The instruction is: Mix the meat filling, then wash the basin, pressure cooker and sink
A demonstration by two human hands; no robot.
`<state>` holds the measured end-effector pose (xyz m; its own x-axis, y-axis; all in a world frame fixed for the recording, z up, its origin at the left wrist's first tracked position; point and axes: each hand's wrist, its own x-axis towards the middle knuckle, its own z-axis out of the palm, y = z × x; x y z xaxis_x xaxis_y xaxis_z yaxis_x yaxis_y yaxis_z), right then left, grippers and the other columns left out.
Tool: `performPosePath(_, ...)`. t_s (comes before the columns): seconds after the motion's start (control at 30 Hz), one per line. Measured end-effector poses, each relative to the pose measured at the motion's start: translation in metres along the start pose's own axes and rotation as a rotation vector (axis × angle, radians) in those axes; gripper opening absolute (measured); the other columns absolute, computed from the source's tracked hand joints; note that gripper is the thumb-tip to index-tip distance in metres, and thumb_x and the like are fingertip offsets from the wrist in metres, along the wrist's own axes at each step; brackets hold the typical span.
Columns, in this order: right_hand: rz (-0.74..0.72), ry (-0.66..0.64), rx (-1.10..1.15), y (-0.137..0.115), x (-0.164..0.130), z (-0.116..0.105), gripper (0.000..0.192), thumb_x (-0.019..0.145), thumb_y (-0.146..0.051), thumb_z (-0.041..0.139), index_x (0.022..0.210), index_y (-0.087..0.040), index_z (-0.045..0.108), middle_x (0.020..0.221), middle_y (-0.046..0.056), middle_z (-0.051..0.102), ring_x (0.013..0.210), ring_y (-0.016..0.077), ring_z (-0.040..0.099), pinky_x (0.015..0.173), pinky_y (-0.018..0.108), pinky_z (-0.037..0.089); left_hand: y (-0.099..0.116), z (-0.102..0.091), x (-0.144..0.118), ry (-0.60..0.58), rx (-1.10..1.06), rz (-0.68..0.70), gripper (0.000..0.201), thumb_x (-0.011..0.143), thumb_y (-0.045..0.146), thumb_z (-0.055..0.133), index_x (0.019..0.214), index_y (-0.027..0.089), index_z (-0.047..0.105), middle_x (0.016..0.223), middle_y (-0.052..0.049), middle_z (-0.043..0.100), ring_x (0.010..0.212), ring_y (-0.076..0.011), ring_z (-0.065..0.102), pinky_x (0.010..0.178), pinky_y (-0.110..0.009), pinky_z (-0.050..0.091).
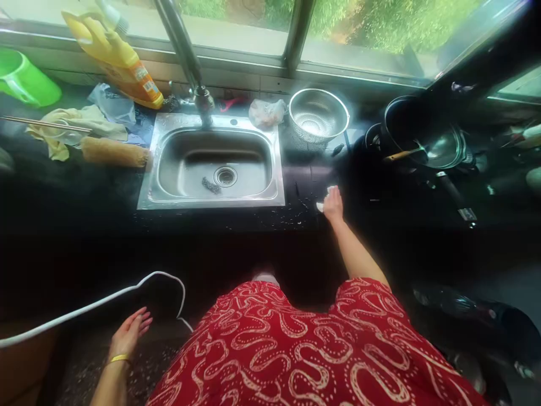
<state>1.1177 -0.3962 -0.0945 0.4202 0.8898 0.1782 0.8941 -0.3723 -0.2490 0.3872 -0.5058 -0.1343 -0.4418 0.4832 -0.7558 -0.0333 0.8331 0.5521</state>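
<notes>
My right hand (333,204) reaches out over the dark countertop (304,214) just right of the steel sink (213,197). It is pressed on a small white cloth (321,206) that peeks out at its left and far side. My left hand (129,331) hangs low by my side with its fingers loosely apart and nothing in it. It is close to a dark object edged with white trim (127,290). A red patterned garment (304,349) fills the bottom of the view.
A tap (186,56) stands over the sink. Behind it are a steel colander (318,115), a crumpled plastic bag (266,113), a yellow bottle (116,62) and a green jug (25,79). Rags and chopsticks (42,122) lie left. A pot with ladle (418,141) sits right.
</notes>
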Motion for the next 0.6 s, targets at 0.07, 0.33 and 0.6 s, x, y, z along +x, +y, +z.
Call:
performPosePath(0.07, -0.098, -0.046, 0.0, -0.031, -0.017, 0.013, 0.055, 0.094, -0.025, 0.032, 0.143, 0.0, 0.038, 0.153, 0.024, 0.033, 0.145, 0.0282, 0.026, 0.115, 0.051, 0.027, -0.016, -0.025, 0.002, 0.017, 0.006, -0.01, 0.011, 0.08, 0.015, 0.053, 0.086, 0.014, 0.062, 0.075, -0.004, 0.067, 0.058, -0.0127, 0.065, 0.071, -0.028, 0.057)
performPosePath(0.33, -0.077, -0.022, 0.053, -0.185, -0.095, 0.042, 0.065, 0.096, -0.039, 0.032, 0.143, 0.005, 0.036, 0.154, 0.029, 0.026, 0.147, 0.0339, 0.019, 0.115, 0.055, 0.024, -0.098, -0.107, 0.009, 0.072, -0.139, -0.113, 0.008, 0.084, 0.016, 0.052, 0.084, 0.016, 0.06, 0.072, -0.003, 0.066, 0.058, -0.0135, 0.066, 0.085, -0.036, 0.056)
performPosePath(0.6, -0.39, -0.184, 0.213, -0.385, -0.131, 0.091, 0.063, 0.096, -0.036, 0.038, 0.144, 0.005, 0.036, 0.154, 0.026, 0.028, 0.148, 0.0344, 0.014, 0.118, 0.054, 0.019, -0.104, -0.115, 0.02, 0.069, -0.172, -0.133, 0.012, 0.084, 0.017, 0.054, 0.09, 0.014, 0.064, 0.069, -0.005, 0.066, 0.058, -0.0163, 0.068, 0.074, -0.034, 0.058)
